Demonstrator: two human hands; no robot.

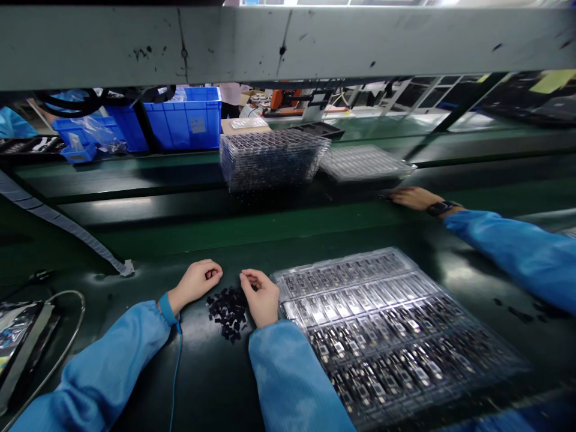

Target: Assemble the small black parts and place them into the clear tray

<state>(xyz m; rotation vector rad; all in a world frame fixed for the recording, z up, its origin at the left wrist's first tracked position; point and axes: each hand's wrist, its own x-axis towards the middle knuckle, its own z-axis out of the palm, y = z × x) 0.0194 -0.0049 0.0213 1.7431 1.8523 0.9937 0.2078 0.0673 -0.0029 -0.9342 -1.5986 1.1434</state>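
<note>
Black pieces (227, 313) heaped; clear tray (407, 258) holds parts (420, 375) in four rows.

Passage: bare bench (261, 252) lay open at mid-frame | Blocked: parts tray (406, 258), lower right; co-worker's sleeve (517, 249), right edge; tray stack (272, 163), upper centre; grey beam (234, 45) spanned the top.

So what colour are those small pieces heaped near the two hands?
The small pieces are black, seen in the head view.
</note>
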